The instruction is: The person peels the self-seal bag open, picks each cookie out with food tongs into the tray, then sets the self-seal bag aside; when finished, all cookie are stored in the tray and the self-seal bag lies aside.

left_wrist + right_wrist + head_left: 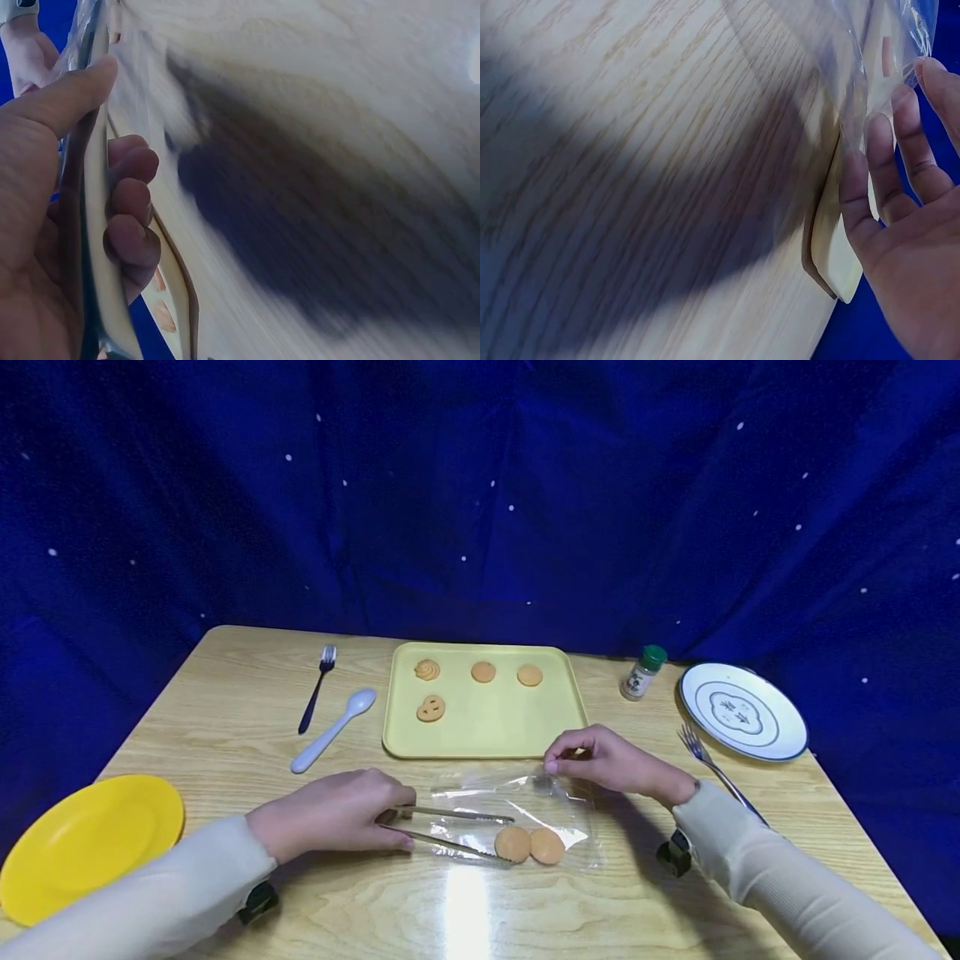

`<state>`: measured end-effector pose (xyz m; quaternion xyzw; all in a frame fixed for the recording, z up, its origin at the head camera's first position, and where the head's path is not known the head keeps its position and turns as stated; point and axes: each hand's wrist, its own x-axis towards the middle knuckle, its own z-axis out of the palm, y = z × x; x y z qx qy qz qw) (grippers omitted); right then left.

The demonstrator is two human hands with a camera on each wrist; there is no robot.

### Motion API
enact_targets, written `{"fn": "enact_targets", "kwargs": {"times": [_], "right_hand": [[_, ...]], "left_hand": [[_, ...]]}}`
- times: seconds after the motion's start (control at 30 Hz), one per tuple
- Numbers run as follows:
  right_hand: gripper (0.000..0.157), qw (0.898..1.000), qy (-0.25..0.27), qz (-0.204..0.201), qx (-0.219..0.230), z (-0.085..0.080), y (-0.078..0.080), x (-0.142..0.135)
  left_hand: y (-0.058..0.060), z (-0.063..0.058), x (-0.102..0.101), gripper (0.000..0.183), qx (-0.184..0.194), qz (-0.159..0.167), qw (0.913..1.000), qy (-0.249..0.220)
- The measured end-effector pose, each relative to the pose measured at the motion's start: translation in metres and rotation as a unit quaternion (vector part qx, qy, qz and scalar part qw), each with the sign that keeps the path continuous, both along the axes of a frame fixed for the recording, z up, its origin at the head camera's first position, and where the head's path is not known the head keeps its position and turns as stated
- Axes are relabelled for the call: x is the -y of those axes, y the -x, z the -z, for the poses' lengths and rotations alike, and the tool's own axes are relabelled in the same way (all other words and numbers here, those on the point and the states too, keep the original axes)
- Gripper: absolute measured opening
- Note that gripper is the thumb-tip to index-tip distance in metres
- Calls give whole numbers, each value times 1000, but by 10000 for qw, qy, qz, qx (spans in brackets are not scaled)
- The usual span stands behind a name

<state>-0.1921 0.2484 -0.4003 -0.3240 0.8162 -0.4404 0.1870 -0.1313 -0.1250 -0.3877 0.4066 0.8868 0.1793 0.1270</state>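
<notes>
My left hand (341,814) grips a pair of metal tongs (457,814), whose arms stand apart over a clear plastic bag (480,789). Two round cookies (547,847) lie side by side at the bag, and the lower tong tip reaches the left one; whether it touches cannot be told. With thumb and fingertips my right hand (607,760) pinches the bag's upper right edge, close to the front of a yellow tray (487,739). On that tray lie several cookies, among them a swirled one (427,670) and a pretzel-shaped one (431,708).
Left of the tray lie a fork (317,689) and a pale spoon (333,731). A yellow plate (90,843) sits at the left edge. To the right are a green-capped shaker (643,672), a white patterned plate (780,727) and another fork (720,772). A blue curtain (480,493) hangs behind.
</notes>
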Motion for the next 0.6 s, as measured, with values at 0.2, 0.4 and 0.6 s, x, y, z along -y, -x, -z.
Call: {"fn": "enact_targets", "kwargs": {"times": [0.2,0.4,0.6], "right_hand": [[11,10000,11,-34,48,-1,0,1],[12,9999,64,-99,79,-2,-1,1],[14,9997,85,-185,118,-2,-2,0]], "left_hand": [[-2,1,-6,33,-353,129,9992,143],[-3,2,-8,31,-359,231,9991,34],[-6,-5,-2,26,-261,219,9994,-115]]}}
